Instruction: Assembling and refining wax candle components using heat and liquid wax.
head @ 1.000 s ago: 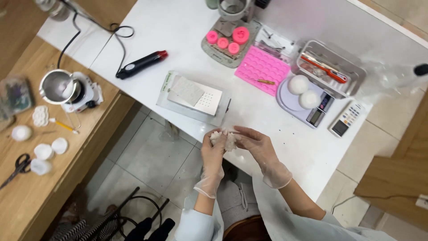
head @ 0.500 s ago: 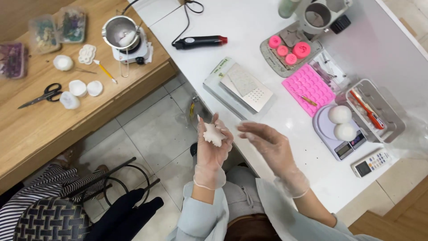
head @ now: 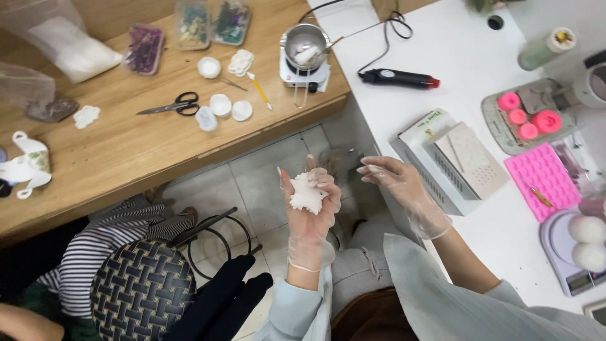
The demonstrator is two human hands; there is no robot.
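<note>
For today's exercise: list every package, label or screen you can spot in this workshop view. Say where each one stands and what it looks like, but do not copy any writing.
Clear plastic bag: far left of the wooden table, holding white material.
Small clear packets: back of the wooden table, filled with purple and green dried bits.
Flat box: white table edge, near the right hand, white with green print.
Scale display: right edge, small grey panel.

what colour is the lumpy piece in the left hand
White. The lumpy piece rests in the gloved left hand, clearest in the head view.
</note>
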